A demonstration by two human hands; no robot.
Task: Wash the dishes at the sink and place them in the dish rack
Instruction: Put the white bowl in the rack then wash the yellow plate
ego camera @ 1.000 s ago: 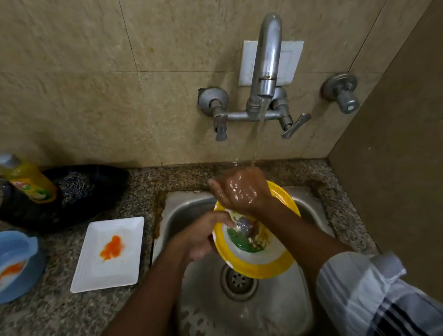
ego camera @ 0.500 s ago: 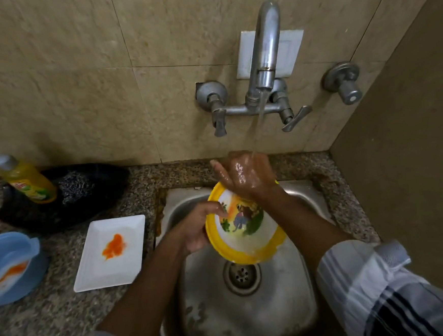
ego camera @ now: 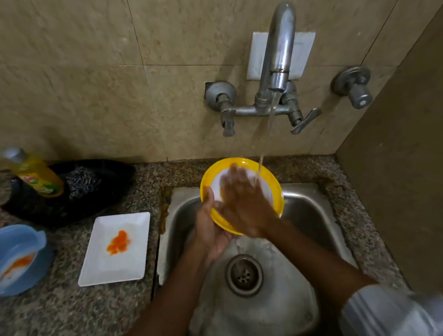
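Note:
A round plate with a yellow rim point(ego camera: 276, 187) is held tilted over the steel sink point(ego camera: 309, 214), under the running water from the tap point(ego camera: 279, 57). My left hand point(ego camera: 209, 227) grips the plate's lower left edge, thumb over the rim. My right hand point(ego camera: 241, 200) lies flat on the plate's white face with straight fingers, blurred by motion, and hides most of the centre. On the counter to the left lie a white rectangular plate point(ego camera: 115, 250) with an orange smear and a blue bowl point(ego camera: 13, 261) with orange residue.
A yellow dish soap bottle point(ego camera: 36, 174) leans in a black tray point(ego camera: 66, 190) that holds a steel scrubber point(ego camera: 82, 181). The sink drain point(ego camera: 243, 274) is uncovered. A brown wall point(ego camera: 414, 179) closes the right side. No dish rack is in view.
The plate rose and tipped back toward the wall. My right hand slid from the plate's top edge down across its face, now covering the printed picture.

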